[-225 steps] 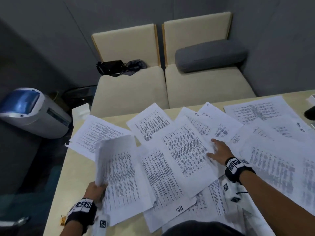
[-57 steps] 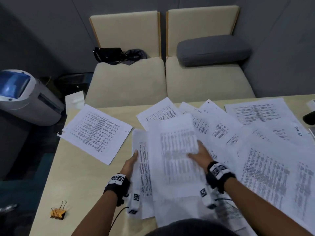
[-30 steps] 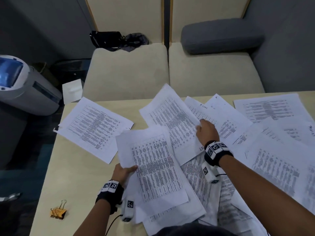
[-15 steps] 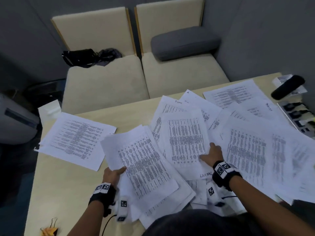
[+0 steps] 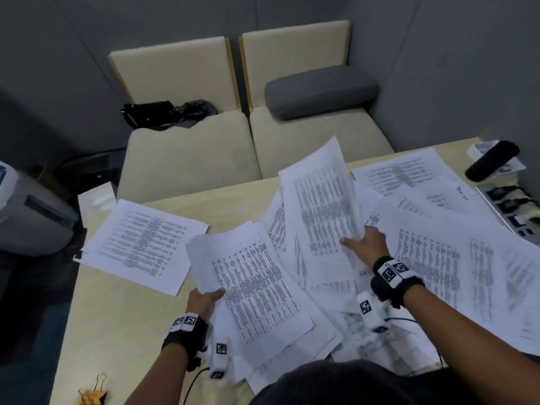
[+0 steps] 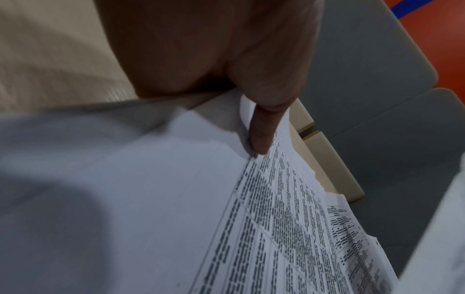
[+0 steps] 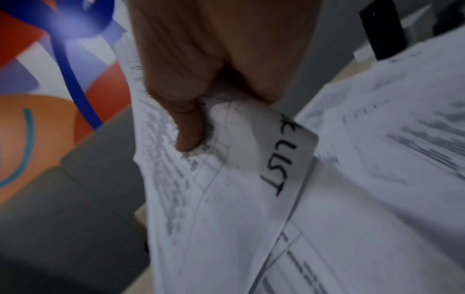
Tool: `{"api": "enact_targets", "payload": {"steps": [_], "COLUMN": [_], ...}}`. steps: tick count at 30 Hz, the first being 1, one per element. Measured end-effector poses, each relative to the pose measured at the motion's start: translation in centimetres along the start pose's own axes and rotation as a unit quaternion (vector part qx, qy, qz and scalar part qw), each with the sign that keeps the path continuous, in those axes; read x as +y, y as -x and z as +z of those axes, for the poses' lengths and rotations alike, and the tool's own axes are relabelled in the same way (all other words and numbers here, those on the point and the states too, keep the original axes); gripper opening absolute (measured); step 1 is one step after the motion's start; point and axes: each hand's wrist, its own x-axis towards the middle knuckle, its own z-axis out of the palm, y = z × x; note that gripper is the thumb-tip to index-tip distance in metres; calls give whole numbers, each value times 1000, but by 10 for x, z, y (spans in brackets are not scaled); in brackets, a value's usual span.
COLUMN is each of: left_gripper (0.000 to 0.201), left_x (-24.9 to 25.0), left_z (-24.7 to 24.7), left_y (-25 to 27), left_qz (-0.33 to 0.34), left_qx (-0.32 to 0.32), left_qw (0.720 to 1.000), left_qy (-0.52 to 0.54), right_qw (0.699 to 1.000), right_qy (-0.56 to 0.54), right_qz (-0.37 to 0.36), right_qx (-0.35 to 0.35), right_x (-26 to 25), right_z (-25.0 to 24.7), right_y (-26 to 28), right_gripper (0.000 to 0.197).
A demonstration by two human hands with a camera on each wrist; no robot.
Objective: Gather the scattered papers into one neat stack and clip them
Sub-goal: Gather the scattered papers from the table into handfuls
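Observation:
Printed white sheets lie scattered over the pale wooden table (image 5: 122, 323). My left hand (image 5: 203, 298) grips the left edge of a gathered bundle of papers (image 5: 257, 290) near the front; the left wrist view shows the thumb (image 6: 261, 129) pressed on top of the bundle (image 6: 176, 199). My right hand (image 5: 365, 241) pinches a printed sheet (image 5: 324, 206) and holds it tilted up off the pile; the right wrist view shows the thumb (image 7: 188, 127) on that sheet (image 7: 214, 189). One loose sheet (image 5: 143, 244) lies apart at the left. A yellow binder clip (image 5: 92, 394) sits at the table's front left corner.
More sheets (image 5: 455, 258) cover the right half of the table. A black cylindrical object (image 5: 492, 165) and a power strip (image 5: 514, 209) lie at the far right edge. Behind the table stand two beige seats (image 5: 190, 159) with a grey cushion (image 5: 318, 92) and a black bag (image 5: 149, 114).
My right hand has lifted a printed sheet from flat on the pile so it stands tilted upward. My left hand still holds the gathered bundle in the same place.

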Motion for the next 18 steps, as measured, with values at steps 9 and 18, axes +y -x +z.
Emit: {"api": "enact_targets", "payload": {"steps": [9,18], "left_gripper": [56,65], "left_x": [10,17], "left_z": [4,14], "left_y": [0,5], "left_qz": [-21,-51], "left_qx": [7,-102], "left_qw": [998,978], "left_qy": [59,177], "right_qw": [977,980], "right_qy": [-186,-23], "right_qz": [-85,40], "right_qx": [-69,-191], "right_x": [-53,1], "right_z": [-49,89], "right_y": [-23,20], "right_gripper": [74,82]}}
